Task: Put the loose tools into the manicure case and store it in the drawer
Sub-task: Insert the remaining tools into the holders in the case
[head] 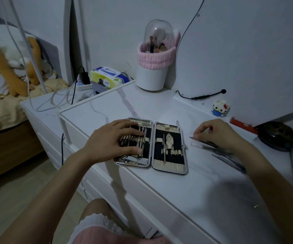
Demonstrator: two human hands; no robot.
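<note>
The manicure case (168, 166) lies open flat on the white dresser top, black lining inside, silver textured rim. Its left half holds several metal tools in loops; the right half holds a clipper and two thin tools. My left hand (114, 140) rests palm down on the left half, fingers spread over the tools. My right hand (214, 132) is to the right of the case, fingertips pinched over a pile of loose thin metal tools (218, 149) on the dresser. Whether it grips one is unclear. More thin tools (230, 162) lie fanned under my right wrist.
A white brush holder (151, 76) with a clear dome and pink band stands at the back. A mirror (248, 50) leans on the wall. A small block figure (219, 107), a red tool (242, 125) and a dark round hairbrush (277, 135) lie to the right. Drawer fronts (142, 194) are below the dresser edge.
</note>
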